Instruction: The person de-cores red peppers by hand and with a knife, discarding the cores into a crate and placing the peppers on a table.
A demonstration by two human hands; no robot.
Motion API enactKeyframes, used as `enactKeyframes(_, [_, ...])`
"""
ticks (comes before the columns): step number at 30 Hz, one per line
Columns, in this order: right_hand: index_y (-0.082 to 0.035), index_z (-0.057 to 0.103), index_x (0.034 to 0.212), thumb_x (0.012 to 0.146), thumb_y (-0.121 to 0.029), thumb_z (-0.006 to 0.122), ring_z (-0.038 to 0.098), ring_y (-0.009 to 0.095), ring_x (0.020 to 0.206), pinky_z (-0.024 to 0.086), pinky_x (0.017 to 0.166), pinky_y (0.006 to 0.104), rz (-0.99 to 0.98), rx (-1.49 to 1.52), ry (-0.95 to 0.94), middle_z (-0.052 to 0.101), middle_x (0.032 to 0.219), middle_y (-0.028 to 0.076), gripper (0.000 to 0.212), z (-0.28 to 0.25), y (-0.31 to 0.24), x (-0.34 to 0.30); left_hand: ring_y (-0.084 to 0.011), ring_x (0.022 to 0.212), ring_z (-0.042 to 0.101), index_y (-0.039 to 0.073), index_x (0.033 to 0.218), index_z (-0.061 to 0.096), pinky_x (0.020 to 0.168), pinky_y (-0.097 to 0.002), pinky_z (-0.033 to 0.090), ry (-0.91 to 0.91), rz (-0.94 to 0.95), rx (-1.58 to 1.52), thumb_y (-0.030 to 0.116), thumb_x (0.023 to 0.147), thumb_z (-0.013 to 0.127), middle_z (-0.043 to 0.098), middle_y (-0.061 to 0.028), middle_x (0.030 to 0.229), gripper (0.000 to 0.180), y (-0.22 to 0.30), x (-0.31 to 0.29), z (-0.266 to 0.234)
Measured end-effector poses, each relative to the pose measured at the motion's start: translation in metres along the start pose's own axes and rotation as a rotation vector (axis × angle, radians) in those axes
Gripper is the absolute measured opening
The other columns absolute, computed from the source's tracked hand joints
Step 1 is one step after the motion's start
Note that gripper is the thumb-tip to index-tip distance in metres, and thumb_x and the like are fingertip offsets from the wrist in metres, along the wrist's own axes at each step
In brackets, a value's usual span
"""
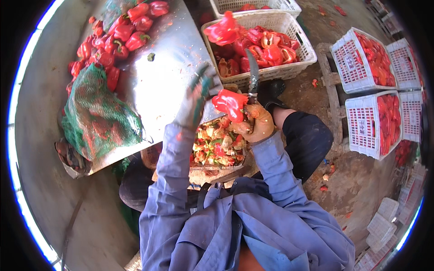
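My right hand [258,124], in a stained glove, is closed around a knife [253,74] whose curved blade points up and away. A red bell pepper [231,105] sits against the fingers of that same hand. My left hand [195,97], in a green-and-grey glove, is over the metal table's edge, its blurred fingers stretched out with nothing seen in them. Another red pepper [224,29], blurred, appears in the air above a white crate [271,74] of cut peppers. Below my hands, a container [219,169] holds pepper cores and scraps.
Whole red peppers [113,43] and a green mesh sack [97,113] lie on the metal table [176,40] at left. White crates [361,122] of red peppers stand at right near a wooden pallet [333,90]. Pepper bits litter the floor [357,189].
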State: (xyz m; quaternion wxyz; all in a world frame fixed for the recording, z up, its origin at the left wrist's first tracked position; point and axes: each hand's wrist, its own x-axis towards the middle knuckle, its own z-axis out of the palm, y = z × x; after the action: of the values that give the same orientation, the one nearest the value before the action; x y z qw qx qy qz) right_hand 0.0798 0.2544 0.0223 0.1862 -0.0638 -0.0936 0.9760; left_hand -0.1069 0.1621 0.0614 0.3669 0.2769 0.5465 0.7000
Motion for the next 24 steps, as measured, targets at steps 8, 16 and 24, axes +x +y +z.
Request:
enactKeyframes(8, [-0.001, 0.068, 0.109, 0.089, -0.008, 0.079, 0.054, 0.012, 0.047, 0.042, 0.042, 0.0291, 0.058, -0.564, 0.337, 0.066, 0.078, 0.005, 0.024, -0.018, 0.009, -0.008, -0.0147, 0.087, 0.073, -0.004, 0.125, 0.070, 0.078, -0.0287, 0.060, 0.217, -0.360, 0.017, 0.014, 0.103, 0.071, 0.076, -0.0077, 0.106, 0.028, -0.046, -0.097, -0.003])
enactKeyframes(16, [-0.002, 0.068, 0.099, 0.089, -0.006, 0.079, 0.056, 0.012, 0.064, 0.050, 0.059, 0.0330, -0.309, -1.235, 0.448, 0.062, 0.074, 0.001, 0.016, -0.016, 0.041, -0.010, -0.0135, 0.100, 0.070, -0.008, 0.124, 0.072, 0.091, -0.0292, 0.057, 0.348, -0.071, 0.392, -0.003, 0.092, 0.075, 0.077, -0.0098, 0.111, 0.032, -0.024, -0.141, 0.039])
enactKeyframes(24, [0.000, 0.071, 0.099, 0.088, -0.009, 0.081, 0.059, 0.010, 0.066, 0.050, 0.061, 0.0311, -0.319, -1.286, 0.653, 0.063, 0.072, 0.001, 0.018, -0.031, 0.020, -0.031, -0.0113, 0.096, 0.068, -0.009, 0.126, 0.070, 0.088, -0.0280, 0.056, 0.470, 0.000, 0.435, 0.001, 0.094, 0.075, 0.076, -0.0069, 0.105, 0.034, 0.011, -0.116, 0.051])
